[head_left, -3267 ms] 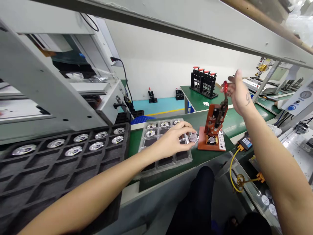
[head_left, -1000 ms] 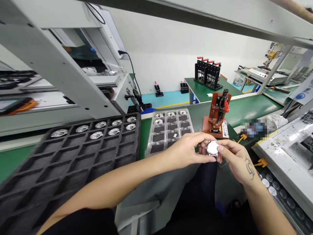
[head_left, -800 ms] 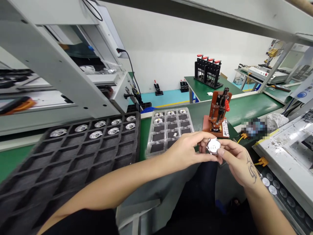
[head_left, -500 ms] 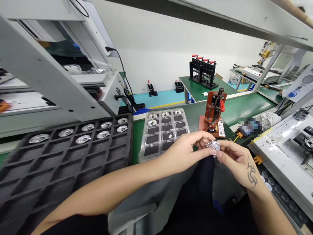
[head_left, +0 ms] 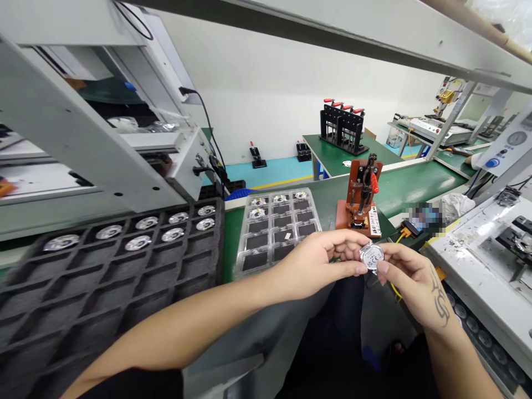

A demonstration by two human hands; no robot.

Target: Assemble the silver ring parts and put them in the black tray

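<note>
A small round silver disc part (head_left: pixel 371 256) is pinched between both hands, in front of my lap at the bench edge. My left hand (head_left: pixel 320 264) grips its left rim with thumb and fingers closed. My right hand (head_left: pixel 409 280) holds the right rim with fingertips. Just beyond stands a red-brown toggle press fixture (head_left: pixel 361 195) with its red-tipped lever lowered. A clear plastic cell tray (head_left: pixel 277 229) lies left of it, with a few parts in its far row.
A black foam tray (head_left: pixel 103 277) with several silver discs in its far rows fills the left. A grey machine frame (head_left: pixel 83 127) rises behind it. A green conveyor belt (head_left: pixel 415 183) runs right. A white workstation (head_left: pixel 486 260) is at right, with round parts below it.
Earlier my left hand held the disc at the clear tray while my right hand lifted the press lever. Now the lever is down and both hands hold the disc near my lap.
</note>
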